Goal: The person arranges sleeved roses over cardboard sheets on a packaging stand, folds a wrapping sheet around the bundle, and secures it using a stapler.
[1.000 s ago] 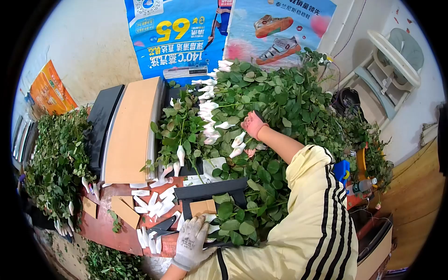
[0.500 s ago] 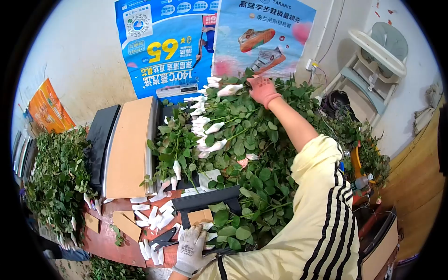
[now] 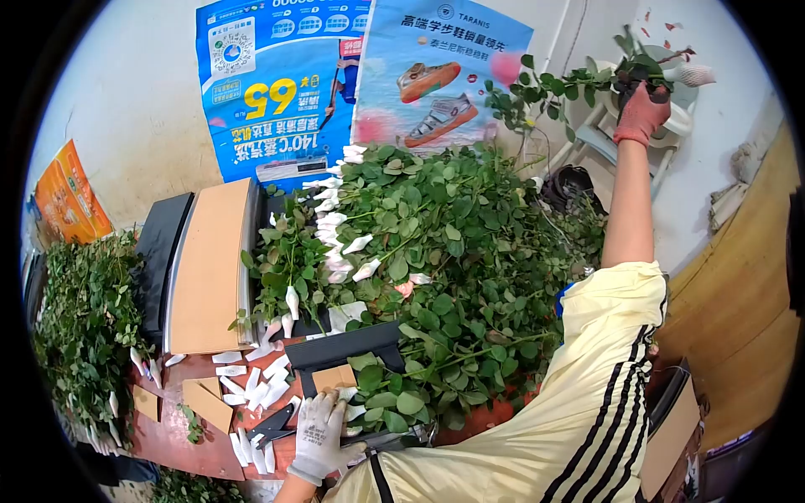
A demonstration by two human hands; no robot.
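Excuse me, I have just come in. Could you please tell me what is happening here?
A person in gloves is handling leafy stems. The right hand holds up one leafy stem with a white-covered head, above the large pile of stems. The left hand is low, near a small cardboard piece; what its fingertips touch is unclear. White pieces lie scattered on the red table.
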